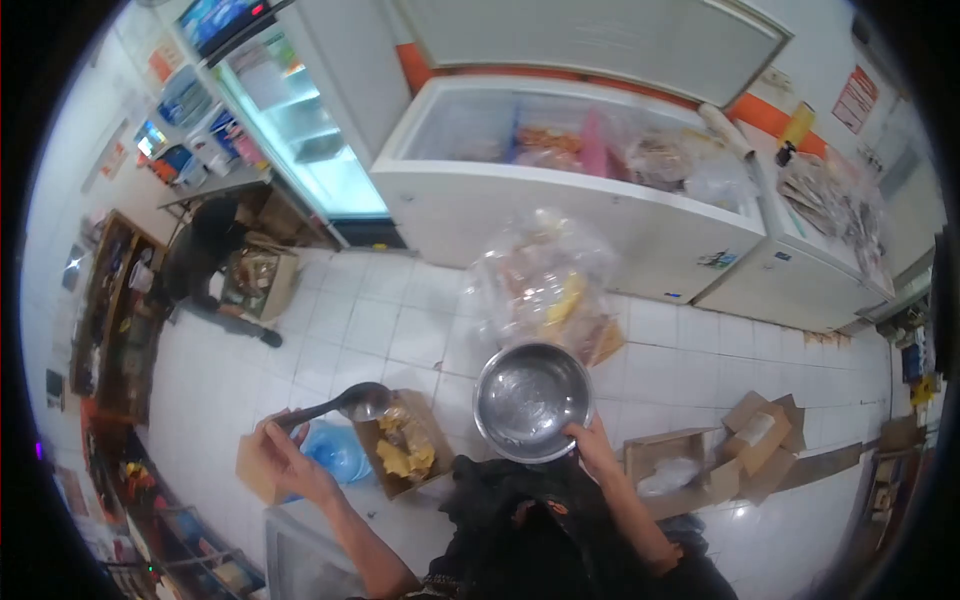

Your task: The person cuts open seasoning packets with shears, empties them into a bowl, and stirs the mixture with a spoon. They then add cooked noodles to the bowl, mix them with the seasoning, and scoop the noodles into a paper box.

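Observation:
My left hand [285, 445] is closed around the dark handle of a ladle [365, 401], whose metal bowl hangs over the edge of a cardboard box [385, 478]. Yellow food pieces [408, 455] in clear plastic lie in that box. My right hand [592, 440] grips the rim of a round metal bowl [532, 400] on its lower right side. The bowl's shiny inside faces up, and I see no food in it. Just beyond it, a large clear plastic bag [545, 275] with yellow and reddish contents stands on the floor.
An open chest freezer [570, 215] holding bagged food stands ahead, beside a lit upright fridge [310, 130]. At the left a person [205, 255] crouches by a cardboard box [283, 285]. Opened cardboard boxes [765, 440] lie at the right. A blue plastic container [335, 450] is near my left hand.

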Tool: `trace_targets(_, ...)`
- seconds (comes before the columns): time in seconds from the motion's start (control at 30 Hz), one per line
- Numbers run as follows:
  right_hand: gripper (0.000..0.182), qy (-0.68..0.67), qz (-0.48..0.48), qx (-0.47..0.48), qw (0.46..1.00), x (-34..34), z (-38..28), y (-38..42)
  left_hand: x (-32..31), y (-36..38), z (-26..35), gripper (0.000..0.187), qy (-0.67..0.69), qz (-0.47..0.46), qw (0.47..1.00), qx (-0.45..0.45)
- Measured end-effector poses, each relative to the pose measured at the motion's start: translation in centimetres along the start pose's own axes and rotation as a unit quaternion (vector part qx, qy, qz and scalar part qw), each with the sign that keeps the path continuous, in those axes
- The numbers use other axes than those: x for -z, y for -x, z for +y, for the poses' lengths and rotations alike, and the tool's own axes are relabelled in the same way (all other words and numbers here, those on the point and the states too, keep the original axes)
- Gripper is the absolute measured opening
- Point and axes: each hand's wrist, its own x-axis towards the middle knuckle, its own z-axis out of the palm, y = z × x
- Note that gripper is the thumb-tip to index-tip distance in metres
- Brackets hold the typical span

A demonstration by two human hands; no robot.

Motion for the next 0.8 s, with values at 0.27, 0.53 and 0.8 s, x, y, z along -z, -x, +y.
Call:
trace_targets(0.27, 0.047, -0.173, 0.212, 0.066, 0.959, 17.6, -9.4, 4.9, -21.9, 9.8, 12.4, 0.020, 0.180, -0.184, 0.966, -0.006)
trace_targets(0.53, 0.050, -0.307, 0.361, 0.136, 0.870, 35.4, -10.4, 4.0, -41.4, 23.7, 21.8, 0.027, 0.248, -0.347, 0.901, 0.080)
trace_targets(0.8, 0.064, -0.345, 0.499, 0.109, 0.787, 50.5, -15.7, 2.6, -60.4, 43.4, 31.9, 0.025, 0.274, -0.499, 0.795, 0.207)
